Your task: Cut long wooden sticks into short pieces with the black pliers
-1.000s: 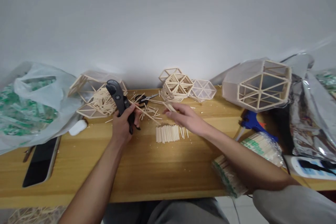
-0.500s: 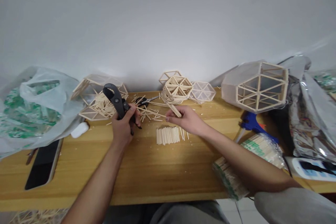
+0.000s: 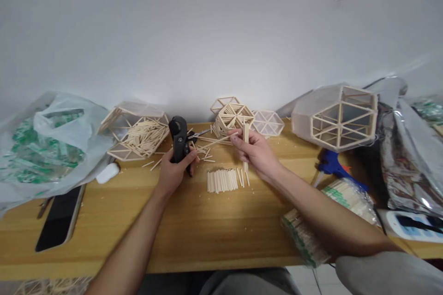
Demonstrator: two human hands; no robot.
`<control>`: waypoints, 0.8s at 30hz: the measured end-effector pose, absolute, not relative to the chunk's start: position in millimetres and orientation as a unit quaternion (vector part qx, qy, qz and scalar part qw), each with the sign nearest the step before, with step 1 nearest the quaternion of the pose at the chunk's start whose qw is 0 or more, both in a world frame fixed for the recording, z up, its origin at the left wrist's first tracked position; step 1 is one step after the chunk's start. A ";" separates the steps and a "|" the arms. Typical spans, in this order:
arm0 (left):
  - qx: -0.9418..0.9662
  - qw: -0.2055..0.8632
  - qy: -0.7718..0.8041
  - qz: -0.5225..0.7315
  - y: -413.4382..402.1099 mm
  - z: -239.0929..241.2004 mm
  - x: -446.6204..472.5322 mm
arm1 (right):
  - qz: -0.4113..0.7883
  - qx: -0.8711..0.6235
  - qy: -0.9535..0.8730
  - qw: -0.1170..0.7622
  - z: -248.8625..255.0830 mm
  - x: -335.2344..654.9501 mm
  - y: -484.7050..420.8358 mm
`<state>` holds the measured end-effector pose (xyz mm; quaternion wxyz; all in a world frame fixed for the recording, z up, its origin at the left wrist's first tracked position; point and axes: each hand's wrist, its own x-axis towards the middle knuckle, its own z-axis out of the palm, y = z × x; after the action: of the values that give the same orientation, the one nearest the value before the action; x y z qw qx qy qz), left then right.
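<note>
My left hand (image 3: 176, 166) is closed around a black hand cutter (image 3: 179, 138) with a thick curved head, its top pointing up. My right hand (image 3: 254, 152) grips a few thin wooden sticks (image 3: 246, 136), some upright and one reaching left toward the cutter. Just beyond my left hand lie black-handled scissors (image 3: 199, 134) among scattered short stick pieces (image 3: 206, 154). Below and between the hands, a tidy row of cut sticks (image 3: 222, 180) rests on the wooden table (image 3: 214, 230), with several single pieces at its right end.
Hexagonal stick frames stand along the wall: one full of sticks (image 3: 119, 117), a small bundle (image 3: 235, 115), a flat panel (image 3: 267, 123) and a large covered one (image 3: 341, 117). At left are a plastic bag (image 3: 65, 143) and phone (image 3: 60, 219); at right, a blue glue gun (image 3: 330, 163) and packed sticks (image 3: 304, 237).
My left hand has moved right with the cutter, now more upright. My right hand has shifted right and turned the sticks upright, away from the cutter. The view has tilted slightly.
</note>
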<state>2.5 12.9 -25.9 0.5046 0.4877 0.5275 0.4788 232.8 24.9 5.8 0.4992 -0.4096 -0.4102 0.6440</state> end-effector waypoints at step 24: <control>0.785 0.134 0.541 0.271 4.9 -25.4 -2.0 | 0.556 -0.405 -0.594 0.418 5.2 227.7 18.6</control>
<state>-2.0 4.9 -25.4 0.1338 0.7850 0.5410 0.2706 227.7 18.6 5.2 0.4176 -0.4052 -0.5938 0.5558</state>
